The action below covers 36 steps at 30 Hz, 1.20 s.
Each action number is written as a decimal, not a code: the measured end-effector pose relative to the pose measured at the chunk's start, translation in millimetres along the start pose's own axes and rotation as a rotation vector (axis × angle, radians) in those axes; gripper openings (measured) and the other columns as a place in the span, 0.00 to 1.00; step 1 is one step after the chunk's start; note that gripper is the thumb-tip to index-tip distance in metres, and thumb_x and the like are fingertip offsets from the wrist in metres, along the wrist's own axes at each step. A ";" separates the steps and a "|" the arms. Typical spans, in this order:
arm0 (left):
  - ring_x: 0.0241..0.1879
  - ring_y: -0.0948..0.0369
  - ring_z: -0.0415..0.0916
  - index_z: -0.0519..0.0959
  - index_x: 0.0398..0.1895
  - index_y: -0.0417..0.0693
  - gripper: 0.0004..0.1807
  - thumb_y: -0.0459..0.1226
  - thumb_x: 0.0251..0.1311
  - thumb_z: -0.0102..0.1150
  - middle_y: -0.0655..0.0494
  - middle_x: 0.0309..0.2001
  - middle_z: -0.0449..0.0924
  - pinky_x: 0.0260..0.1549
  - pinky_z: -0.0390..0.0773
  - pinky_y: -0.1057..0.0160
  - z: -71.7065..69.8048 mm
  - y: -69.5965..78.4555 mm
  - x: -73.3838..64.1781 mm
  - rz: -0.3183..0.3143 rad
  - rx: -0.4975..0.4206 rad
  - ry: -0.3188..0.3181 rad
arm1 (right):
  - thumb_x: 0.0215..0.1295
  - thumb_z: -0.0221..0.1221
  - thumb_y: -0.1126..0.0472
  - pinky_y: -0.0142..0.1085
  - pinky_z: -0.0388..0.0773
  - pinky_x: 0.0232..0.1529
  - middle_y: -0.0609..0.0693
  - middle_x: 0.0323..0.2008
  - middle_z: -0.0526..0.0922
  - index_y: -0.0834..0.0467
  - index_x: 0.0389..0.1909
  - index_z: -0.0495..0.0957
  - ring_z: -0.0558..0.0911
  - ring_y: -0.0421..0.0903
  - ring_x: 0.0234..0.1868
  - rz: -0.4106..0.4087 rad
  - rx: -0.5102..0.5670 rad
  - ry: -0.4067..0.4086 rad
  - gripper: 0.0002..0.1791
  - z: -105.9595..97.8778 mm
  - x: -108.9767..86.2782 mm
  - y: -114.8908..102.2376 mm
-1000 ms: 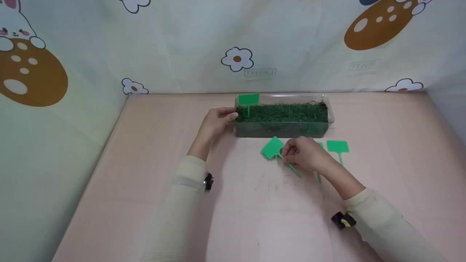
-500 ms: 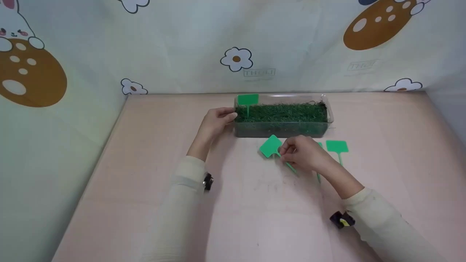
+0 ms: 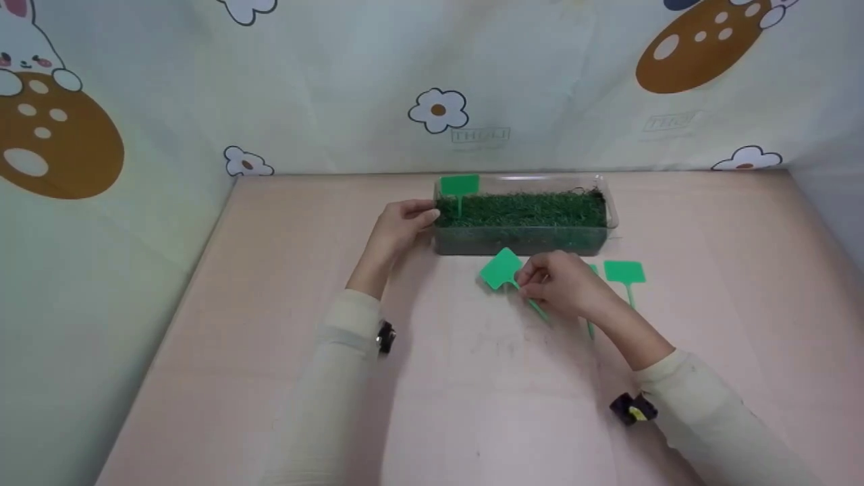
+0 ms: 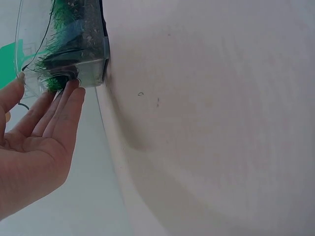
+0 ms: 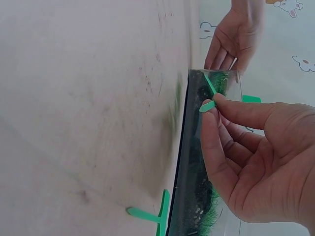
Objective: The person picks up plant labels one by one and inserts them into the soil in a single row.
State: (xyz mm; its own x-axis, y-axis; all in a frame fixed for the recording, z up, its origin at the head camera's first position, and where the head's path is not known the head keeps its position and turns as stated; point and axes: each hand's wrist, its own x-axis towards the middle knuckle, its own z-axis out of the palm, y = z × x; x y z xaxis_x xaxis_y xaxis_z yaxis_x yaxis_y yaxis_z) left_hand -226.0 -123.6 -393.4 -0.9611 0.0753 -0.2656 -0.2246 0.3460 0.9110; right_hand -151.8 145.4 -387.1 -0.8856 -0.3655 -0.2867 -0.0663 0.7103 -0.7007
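- A bright green tag (image 3: 501,268) with a square plate and thin stem is held just in front of a clear box (image 3: 520,241), slanted, its plate toward the upper left.
- Dark green grass (image 3: 540,209) is contained in the box, and an upright planted tag (image 3: 460,185) is seen at its left end.
- On the pinkish table (image 3: 270,290), a loose tag (image 3: 625,272) is laid to the right; a second loose tag (image 3: 591,329) is mostly covered by the right hand (image 3: 568,285), as is part of the held stem.
- The held stem is pinched between right thumb and forefinger.
- The box's left end is touched by the left hand (image 3: 397,228), its fingers extended.
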 end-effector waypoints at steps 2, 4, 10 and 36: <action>0.65 0.54 0.75 0.73 0.67 0.41 0.23 0.40 0.73 0.55 0.45 0.66 0.75 0.65 0.75 0.59 -0.1 -0.2 -0.2 0.005 -0.002 -0.001 | 0.69 0.61 0.64 0.33 0.77 0.36 0.55 0.37 0.83 0.62 0.43 0.82 0.81 0.47 0.36 0.003 0.001 0.001 0.06 0.0 0.2 -0.4; 0.65 0.54 0.75 0.72 0.67 0.41 0.23 0.40 0.73 0.55 0.45 0.66 0.75 0.65 0.75 0.59 -0.1 -0.3 -0.4 0.011 -0.005 -0.001 | 0.69 0.61 0.63 0.33 0.77 0.37 0.55 0.38 0.83 0.62 0.43 0.82 0.81 0.47 0.37 0.003 0.002 0.001 0.06 0.1 0.5 -0.8; 0.65 0.54 0.75 0.73 0.67 0.41 0.23 0.40 0.73 0.55 0.45 0.66 0.75 0.65 0.75 0.59 0.3 0.1 -1.0 0.008 -0.016 0.001 | 0.69 0.61 0.64 0.33 0.78 0.39 0.55 0.38 0.83 0.63 0.44 0.81 0.80 0.46 0.38 0.002 0.025 0.007 0.07 -0.4 0.7 -0.8; 0.65 0.55 0.75 0.74 0.67 0.43 0.23 0.41 0.73 0.55 0.47 0.66 0.76 0.65 0.74 0.59 0.8 0.1 -0.5 0.004 0.005 0.013 | 0.69 0.62 0.62 0.32 0.80 0.38 0.54 0.37 0.83 0.62 0.44 0.82 0.81 0.42 0.35 -0.036 0.098 0.051 0.08 -0.4 1.4 0.6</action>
State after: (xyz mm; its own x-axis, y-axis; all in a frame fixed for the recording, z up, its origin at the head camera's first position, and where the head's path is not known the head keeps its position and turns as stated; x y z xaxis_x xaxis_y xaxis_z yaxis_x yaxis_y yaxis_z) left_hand -225.4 -122.9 -393.5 -0.9639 0.0649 -0.2581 -0.2201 0.3508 0.9102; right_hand -153.3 145.4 -387.6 -0.9058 -0.3570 -0.2283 -0.0554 0.6339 -0.7714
